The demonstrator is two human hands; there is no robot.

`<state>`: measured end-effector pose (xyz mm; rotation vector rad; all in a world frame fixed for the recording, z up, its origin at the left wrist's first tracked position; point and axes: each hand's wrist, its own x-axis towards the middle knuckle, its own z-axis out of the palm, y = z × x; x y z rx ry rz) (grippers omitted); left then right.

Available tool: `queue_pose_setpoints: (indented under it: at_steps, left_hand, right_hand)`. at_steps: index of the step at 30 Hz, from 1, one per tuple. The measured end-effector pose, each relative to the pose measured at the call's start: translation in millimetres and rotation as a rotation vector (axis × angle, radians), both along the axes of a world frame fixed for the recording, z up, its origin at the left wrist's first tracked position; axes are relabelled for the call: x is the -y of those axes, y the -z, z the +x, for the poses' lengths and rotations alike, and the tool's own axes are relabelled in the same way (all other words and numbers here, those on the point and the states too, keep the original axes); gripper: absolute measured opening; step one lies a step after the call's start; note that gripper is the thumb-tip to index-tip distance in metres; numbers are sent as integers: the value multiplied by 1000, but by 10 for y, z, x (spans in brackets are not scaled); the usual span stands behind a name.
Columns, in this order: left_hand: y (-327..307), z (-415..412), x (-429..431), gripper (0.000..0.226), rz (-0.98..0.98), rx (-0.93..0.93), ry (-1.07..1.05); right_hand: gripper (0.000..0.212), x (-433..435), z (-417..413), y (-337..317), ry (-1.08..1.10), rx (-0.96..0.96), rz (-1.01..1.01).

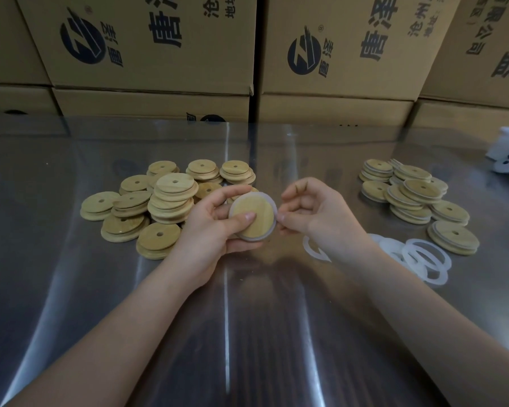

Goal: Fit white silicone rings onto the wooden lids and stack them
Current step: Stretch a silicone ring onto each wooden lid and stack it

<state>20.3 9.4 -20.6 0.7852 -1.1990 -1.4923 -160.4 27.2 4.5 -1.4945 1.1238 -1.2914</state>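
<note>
The left hand [218, 221] grips a wooden lid [254, 217], thumb pressed on its face and hiding its centre. The right hand [312, 214] pinches the white silicone ring [272, 201] at the lid's right edge. The right forearm hides part of the loose rings [417, 257]. Bare lids [159, 201] pile far left, ringed lids [415, 195] far right; the near table [262, 333] lies open.

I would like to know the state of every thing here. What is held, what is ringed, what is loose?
held lid: in the left hand, ring partly around it
right hand: fingers pinching the ring's edge
left pile of lids: bare, no rings
right pile of lids: ringed, roughly stacked
loose rings: flat on table, overlapping
</note>
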Motion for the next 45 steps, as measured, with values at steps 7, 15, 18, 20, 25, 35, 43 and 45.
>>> queue_pose_setpoints:
  at_steps: [7,15,18,20,25,35,43,45]
  left_hand:
    - [-21,-19,-18,34,-85,30,-21]
    - [-89,33,-34,36,-367,269,-55]
    - [-87,36,-30,39,-480,372,-95]
    - [-80,34,-26,42,-524,419,-121]
    - [-73,28,-32,54,-580,471,-202]
    - [-75,2,-76,35,-640,482,-293]
    - [-43,-44,-86,44,-436,305,-184]
    - [-46,-54,-95,49,-349,216,-134]
  right_hand:
    - [32,-21,18,-18,9,81,11]
    - [37,-49,7,-34,15,50,-99]
    - [39,-40,8,-1,48,-51,-159]
    - [42,-33,33,34,89,-111,-218]
    - [46,-17,71,139,220,-270,-371]
    - [8,-54,70,114,235,-485,-632]
    - [13,-18,29,104,217,-395,-554]
    - [21,-6,18,110,202,-345,-503]
